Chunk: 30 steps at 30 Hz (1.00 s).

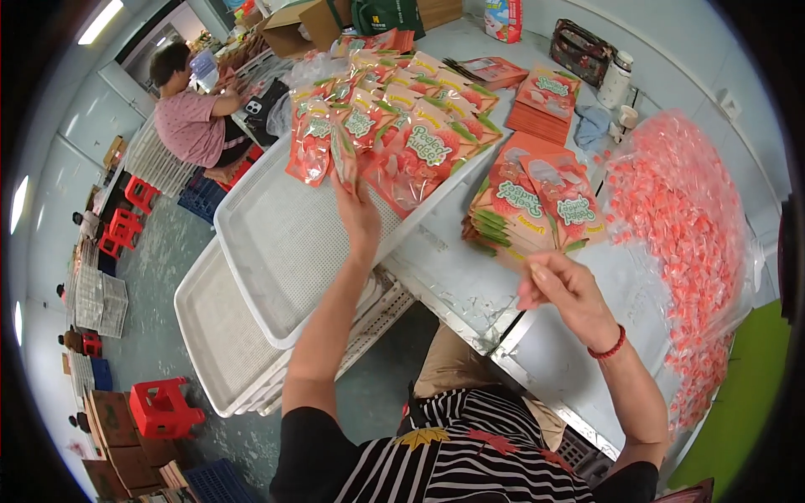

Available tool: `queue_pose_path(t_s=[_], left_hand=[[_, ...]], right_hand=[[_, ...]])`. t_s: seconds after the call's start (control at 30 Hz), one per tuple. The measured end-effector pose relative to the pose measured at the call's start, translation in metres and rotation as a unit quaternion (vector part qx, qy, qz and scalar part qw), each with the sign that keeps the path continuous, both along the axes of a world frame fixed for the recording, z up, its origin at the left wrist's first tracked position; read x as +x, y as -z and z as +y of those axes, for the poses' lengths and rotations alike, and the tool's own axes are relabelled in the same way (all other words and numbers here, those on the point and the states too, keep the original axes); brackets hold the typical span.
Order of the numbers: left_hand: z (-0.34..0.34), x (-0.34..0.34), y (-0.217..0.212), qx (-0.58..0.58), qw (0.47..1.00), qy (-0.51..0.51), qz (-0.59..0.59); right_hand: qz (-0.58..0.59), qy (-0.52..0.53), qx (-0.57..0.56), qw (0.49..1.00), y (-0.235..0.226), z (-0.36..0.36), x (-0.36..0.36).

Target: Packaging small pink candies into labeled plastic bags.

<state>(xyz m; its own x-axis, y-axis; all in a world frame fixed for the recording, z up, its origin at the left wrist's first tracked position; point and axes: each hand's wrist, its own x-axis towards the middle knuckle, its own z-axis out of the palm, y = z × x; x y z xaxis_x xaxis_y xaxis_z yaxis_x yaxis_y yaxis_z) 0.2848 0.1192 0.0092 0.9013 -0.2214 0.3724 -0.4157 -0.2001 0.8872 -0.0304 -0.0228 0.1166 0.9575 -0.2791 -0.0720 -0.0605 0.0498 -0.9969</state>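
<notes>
Though glossy, white-lettered coral pouches (415, 163)

white bottle (615, 82) beside patterned bag (580, 52) | red stool (163, 408) | blue item (592, 127), probably cloth

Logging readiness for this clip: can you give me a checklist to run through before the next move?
1. Left grip has a pouch: ok, held upright at the tray.
2. Right grip holds nothing: cannot tell; its fingers are curled close together.
3. Pouches on the tray lie without overlap: not ok, many overlap.
4. Pouch stack is near the right grip: ok, just beyond it on the table.
5. Pink packets are on the right side: ok, heaped there with clear plastic.
</notes>
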Motion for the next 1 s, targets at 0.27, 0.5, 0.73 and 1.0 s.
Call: queue_pose_path(t_s=[0.27,0.5,0.73,1.0], left_hand=[[-0.047,0.122,0.124,0.327,0.923,-0.056,-0.196],[-0.044,0.089,0.102,0.26,0.943,-0.057,-0.2],[-0.074,-0.012,0.011,0.138,0.914,0.084,-0.372],[-0.144,-0.103,0.01,0.204,0.772,0.46,-0.388]], right_hand=[[0.078,0.133,0.115,0.981,0.065,-0.002,-0.069],[0.165,0.153,0.053,0.973,0.141,0.03,-0.102],[0.098,0.213,0.189,0.954,0.175,0.023,-0.134],[0.083,0.227,0.106,0.964,0.174,0.034,-0.128]])
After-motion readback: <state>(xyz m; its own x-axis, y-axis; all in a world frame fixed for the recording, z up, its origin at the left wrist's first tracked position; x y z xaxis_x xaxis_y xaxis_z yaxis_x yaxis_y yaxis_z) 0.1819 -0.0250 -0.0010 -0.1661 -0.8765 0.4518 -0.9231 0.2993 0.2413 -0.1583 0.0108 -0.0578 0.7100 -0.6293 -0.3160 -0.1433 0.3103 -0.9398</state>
